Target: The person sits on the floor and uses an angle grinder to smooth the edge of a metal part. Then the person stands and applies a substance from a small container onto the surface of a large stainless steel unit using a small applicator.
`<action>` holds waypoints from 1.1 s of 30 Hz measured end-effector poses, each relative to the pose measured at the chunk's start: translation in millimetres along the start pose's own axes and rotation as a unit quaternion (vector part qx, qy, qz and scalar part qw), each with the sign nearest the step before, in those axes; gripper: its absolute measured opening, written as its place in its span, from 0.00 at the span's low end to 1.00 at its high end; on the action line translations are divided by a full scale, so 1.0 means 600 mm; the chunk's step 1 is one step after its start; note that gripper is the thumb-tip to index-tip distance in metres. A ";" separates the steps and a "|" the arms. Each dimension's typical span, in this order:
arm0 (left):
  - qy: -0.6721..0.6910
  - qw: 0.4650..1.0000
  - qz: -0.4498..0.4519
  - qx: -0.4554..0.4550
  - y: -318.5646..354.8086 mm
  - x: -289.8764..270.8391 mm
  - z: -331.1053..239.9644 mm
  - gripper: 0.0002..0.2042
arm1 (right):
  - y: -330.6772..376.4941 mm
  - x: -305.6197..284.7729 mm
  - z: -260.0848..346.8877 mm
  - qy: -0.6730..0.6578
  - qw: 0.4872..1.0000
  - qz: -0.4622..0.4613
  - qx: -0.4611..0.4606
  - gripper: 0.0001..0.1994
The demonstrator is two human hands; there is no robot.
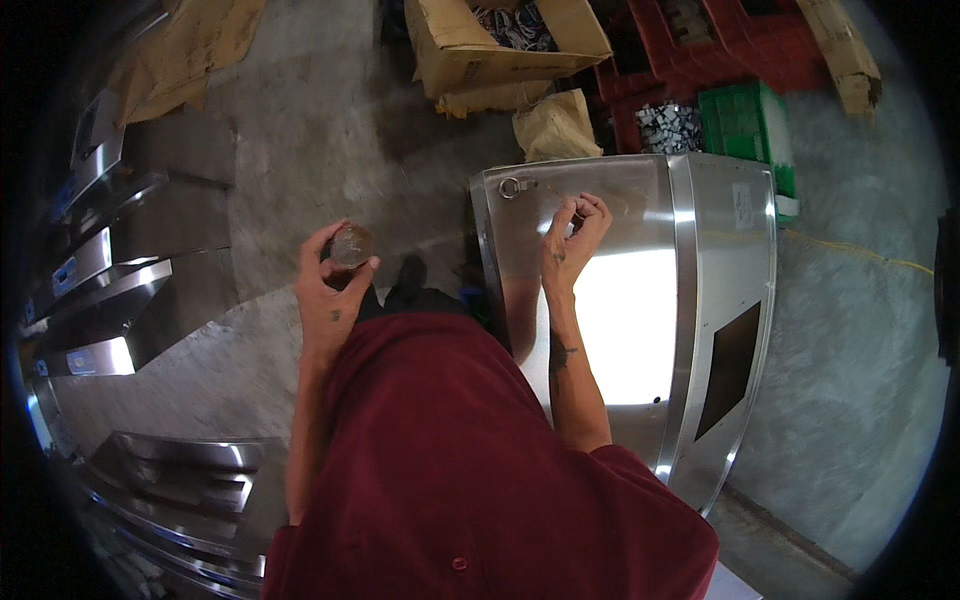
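Observation:
My left hand (pixel 330 290) is closed around a round, brownish, see-through piece (pixel 351 246), like a small disc or the top of a jar; its exact kind is not clear. My right hand (pixel 574 238) is over the top of a brushed-steel cabinet (pixel 520 290), with its fingers curled and pressed together. A small pale bit shows between those fingers, too little to name. To the left of that hand, near the cabinet's far edge, lies a metal ring with a short tab (pixel 512 188).
Cardboard box (pixel 470 65) with cables, paper bag (pixel 556 125), red crates (pixel 720 50) and green crate (pixel 735 122) stand beyond the cabinet. Bent steel panels (pixel 150 270) lie at left, more (pixel 190 490) at lower left. A yellow cord (pixel 850 250) crosses the floor at right.

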State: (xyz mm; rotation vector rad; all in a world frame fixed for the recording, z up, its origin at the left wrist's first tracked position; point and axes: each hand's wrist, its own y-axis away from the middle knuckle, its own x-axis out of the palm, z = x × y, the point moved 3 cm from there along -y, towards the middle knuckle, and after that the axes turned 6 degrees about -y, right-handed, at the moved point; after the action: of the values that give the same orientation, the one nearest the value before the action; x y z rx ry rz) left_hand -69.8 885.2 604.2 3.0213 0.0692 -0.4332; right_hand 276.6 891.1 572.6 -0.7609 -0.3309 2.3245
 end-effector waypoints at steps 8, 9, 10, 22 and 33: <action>0.043 0.994 0.101 -0.018 -0.032 0.076 -0.055 0.30 | -0.071 -0.092 0.035 0.000 0.995 -0.103 -0.015 0.08; 0.020 0.994 0.105 0.026 -0.033 0.082 -0.066 0.30 | -0.106 -0.118 0.025 0.030 0.990 -0.130 -0.046 0.08; 0.024 0.992 0.118 0.033 -0.034 0.092 -0.071 0.29 | -0.138 -0.143 0.015 0.057 0.984 -0.153 -0.075 0.08; -0.010 0.970 0.242 0.010 -0.127 0.167 -0.096 0.30 | -0.307 -0.227 -0.098 0.067 0.985 -0.161 -0.013 0.10; 0.021 0.956 0.283 0.078 -0.297 0.254 -0.122 0.29 | -0.311 -0.220 -0.091 0.118 0.978 -0.168 0.049 0.09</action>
State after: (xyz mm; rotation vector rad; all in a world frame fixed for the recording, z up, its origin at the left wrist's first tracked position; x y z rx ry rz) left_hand 86.5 1074.4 616.9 3.0002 -0.8399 -0.3264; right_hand 486.3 945.6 664.1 -0.8513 -0.2174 1.8982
